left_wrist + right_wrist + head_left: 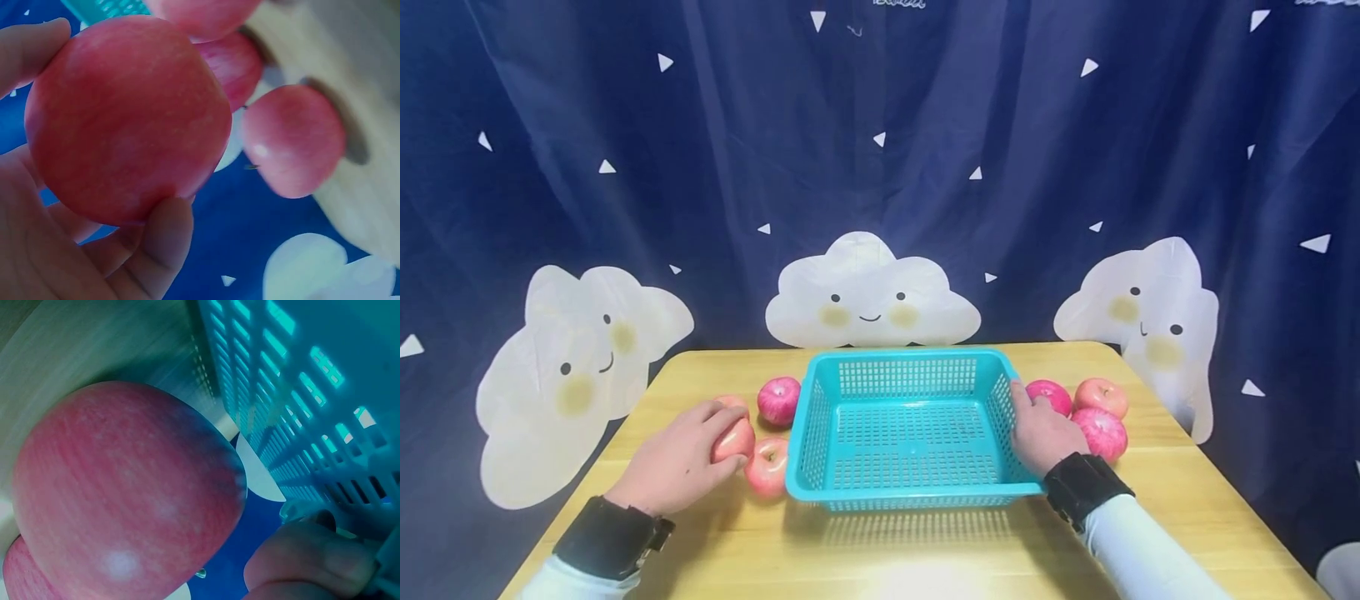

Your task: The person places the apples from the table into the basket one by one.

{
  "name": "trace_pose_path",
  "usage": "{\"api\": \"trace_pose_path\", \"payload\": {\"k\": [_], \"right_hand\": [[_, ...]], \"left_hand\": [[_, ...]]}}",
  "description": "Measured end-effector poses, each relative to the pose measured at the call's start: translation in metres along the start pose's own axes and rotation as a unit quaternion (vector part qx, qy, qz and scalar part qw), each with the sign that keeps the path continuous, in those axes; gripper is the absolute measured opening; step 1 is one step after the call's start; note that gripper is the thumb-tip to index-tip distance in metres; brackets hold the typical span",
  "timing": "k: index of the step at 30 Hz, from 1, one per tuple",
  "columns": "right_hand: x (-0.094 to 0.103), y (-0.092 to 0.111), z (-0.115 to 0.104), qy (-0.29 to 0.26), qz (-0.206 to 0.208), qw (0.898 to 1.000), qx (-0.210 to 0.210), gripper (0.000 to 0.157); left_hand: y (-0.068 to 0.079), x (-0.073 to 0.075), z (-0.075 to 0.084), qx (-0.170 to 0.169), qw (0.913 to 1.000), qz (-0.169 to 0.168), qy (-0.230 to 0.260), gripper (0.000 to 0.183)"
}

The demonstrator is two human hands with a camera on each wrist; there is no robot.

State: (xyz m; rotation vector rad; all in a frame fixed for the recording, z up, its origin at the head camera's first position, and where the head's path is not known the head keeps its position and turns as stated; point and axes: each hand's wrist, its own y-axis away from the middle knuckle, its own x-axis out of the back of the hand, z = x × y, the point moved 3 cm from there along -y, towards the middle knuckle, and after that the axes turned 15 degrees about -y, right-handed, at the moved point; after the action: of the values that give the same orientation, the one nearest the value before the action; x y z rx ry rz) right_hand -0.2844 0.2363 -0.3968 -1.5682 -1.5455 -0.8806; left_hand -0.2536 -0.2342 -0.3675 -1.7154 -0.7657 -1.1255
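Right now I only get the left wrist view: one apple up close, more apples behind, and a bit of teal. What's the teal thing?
Observer: A rectangular basket with latticed sides and floor.
Visitor: Is anyone steadying it?
Observer: Yes, the person's right grip holds its right side.
Visitor: And what's past that, out of my sight?
Observer: Three more apples, grouped on the table to the right of the basket.

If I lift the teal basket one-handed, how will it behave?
The teal basket is probably light, given its perforated walls, and fairly stiff, with its straight rim. It may tip, since the right hand grips only one side.
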Motion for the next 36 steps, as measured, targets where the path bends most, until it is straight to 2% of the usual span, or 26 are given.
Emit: {"api": "trace_pose_path", "payload": {"k": [10, 15, 22, 29, 36], "right_hand": [[-0.001, 0.000, 0.001, 0.004, 0.000, 1.000, -0.006, 0.069], [-0.001, 0.000, 0.001, 0.004, 0.005, 1.000, 0.000, 0.065], [-0.002, -0.001, 0.002, 0.006, 0.003, 1.000, -0.004, 0.065], [-0.003, -0.001, 0.004, 0.008, 0.009, 1.000, 0.000, 0.067], [-0.003, 0.000, 0.004, 0.005, 0.017, 1.000, 0.007, 0.065]], "left_hand": [[-0.030, 0.025, 0.016, -0.027, 0.9996, 0.003, -0.009, 0.059], [-0.043, 0.032, 0.027, -0.046, 0.9989, 0.007, -0.005, 0.058], [-0.061, 0.037, 0.046, -0.083, 0.9965, 0.011, -0.001, 0.057], [-0.073, 0.036, 0.064, -0.111, 0.9937, 0.009, -0.007, 0.057], [-0.082, 0.039, 0.079, -0.151, 0.9881, 0.030, -0.003, 0.050]]}}
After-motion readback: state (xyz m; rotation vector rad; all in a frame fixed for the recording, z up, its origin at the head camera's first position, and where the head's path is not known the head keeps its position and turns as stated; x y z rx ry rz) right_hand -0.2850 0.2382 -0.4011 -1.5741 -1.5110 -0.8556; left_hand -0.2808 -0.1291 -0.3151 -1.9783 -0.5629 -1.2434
